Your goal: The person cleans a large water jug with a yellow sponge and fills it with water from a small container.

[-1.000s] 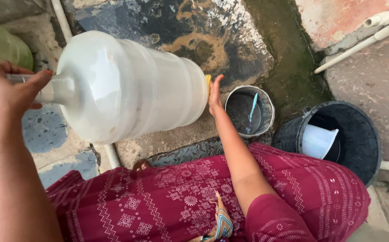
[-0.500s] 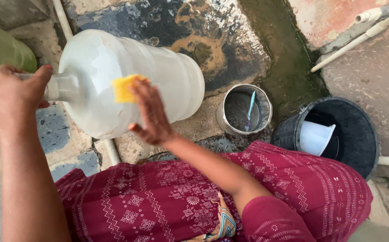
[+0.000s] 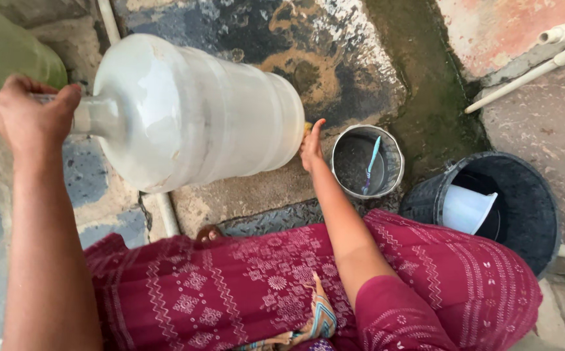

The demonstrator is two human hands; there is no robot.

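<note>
**Big jug tipped on its side, one hand at each end**

The large translucent white water jug (image 3: 198, 114) lies tilted in front of me, neck toward nine o'clock, base toward three o'clock, held above the wet stone floor (image 3: 354, 58). My left hand (image 3: 32, 117) is wrapped tight around the neck, fingers curled closed on it. My right hand (image 3: 311, 146) presses against the base at three o'clock; a sliver of yellow sponge (image 3: 308, 127) shows between my fingers and the jug, the fingers lying fairly flat on it, though I cannot tell how firmly they grip it

Just past my right hand, at three o'clock, stands a small metal pail (image 3: 367, 159) with a blue toothbrush (image 3: 371, 162) leaning inside. Farther out, near four o'clock, sits a black bucket (image 3: 523, 208) holding a white jug-shaped scoop (image 3: 466, 208). At ten o'clock a greenish container (image 3: 9, 55) lies beside the neck. A white pipe (image 3: 529, 68) crosses the ground at two o'clock. My maroon patterned skirt (image 3: 243, 292) fills six o'clock
</note>
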